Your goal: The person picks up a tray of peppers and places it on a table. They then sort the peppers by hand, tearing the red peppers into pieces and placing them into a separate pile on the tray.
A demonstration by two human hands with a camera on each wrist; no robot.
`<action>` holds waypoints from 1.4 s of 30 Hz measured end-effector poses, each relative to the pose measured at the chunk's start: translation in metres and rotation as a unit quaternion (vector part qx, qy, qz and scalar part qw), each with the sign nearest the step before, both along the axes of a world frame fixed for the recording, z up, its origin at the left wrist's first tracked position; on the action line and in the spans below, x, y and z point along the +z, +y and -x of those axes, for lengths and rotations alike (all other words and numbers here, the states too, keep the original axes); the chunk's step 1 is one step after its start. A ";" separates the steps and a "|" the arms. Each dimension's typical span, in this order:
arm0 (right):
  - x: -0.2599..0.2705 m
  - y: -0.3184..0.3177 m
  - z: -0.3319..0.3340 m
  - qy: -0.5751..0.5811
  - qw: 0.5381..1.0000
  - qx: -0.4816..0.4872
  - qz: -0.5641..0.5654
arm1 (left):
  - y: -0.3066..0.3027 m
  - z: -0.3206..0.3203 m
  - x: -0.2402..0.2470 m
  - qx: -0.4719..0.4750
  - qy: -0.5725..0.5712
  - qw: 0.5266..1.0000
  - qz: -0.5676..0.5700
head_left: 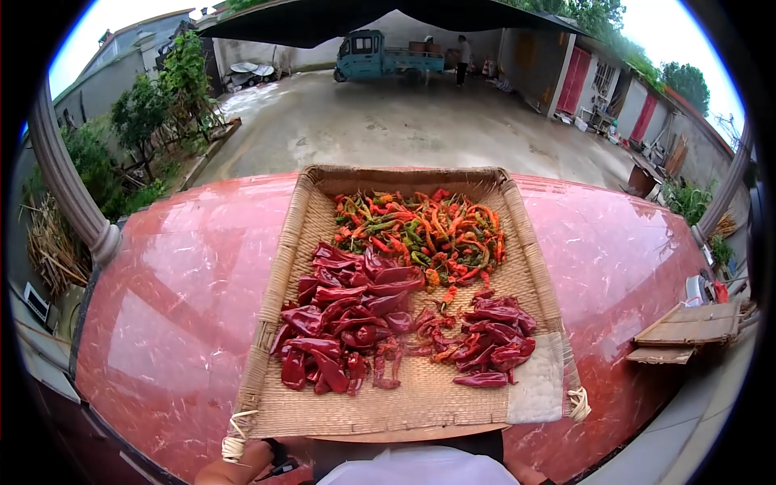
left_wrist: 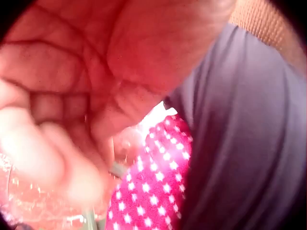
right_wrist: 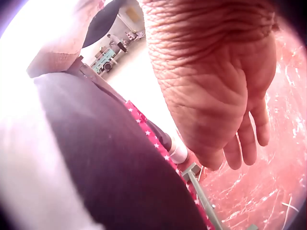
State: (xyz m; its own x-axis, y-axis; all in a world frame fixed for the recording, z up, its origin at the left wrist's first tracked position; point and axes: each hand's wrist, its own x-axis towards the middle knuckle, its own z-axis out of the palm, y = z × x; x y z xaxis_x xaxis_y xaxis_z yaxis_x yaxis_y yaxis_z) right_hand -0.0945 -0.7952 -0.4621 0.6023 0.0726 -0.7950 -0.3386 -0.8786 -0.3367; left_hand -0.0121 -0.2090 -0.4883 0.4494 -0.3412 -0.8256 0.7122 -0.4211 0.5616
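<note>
White shirt cloth [head_left: 412, 470] covers our front, nearest us. Just beyond it we have a wide woven tray [head_left: 347, 414] holding three heaps: mixed orange, red and green chillies [head_left: 428, 234] at the far side, dark red peppers [head_left: 335, 323] nearer on the left, and a smaller dark red heap [head_left: 495, 335] on the right. Our left grip [left_wrist: 91, 91] is released, fingers loosely bent, near star-patterned pink cloth [left_wrist: 153, 189]; our right grip [right_wrist: 211, 100] hangs released beside our dark-clothed leg [right_wrist: 115, 158].
</note>
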 end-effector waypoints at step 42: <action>0.004 0.008 -0.017 0.022 0.993 -0.015 0.116 | 0.003 0.049 -0.063 0.000 0.001 1.000 0.006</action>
State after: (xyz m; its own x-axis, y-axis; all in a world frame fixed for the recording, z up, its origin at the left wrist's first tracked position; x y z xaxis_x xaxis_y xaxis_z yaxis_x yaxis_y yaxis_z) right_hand -0.0776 -0.7874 -0.4577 0.5656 -0.1327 -0.8139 -0.3757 -0.9200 -0.1111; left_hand -0.0607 -0.2058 -0.5512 0.4486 -0.3517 -0.8216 0.7131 -0.4134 0.5662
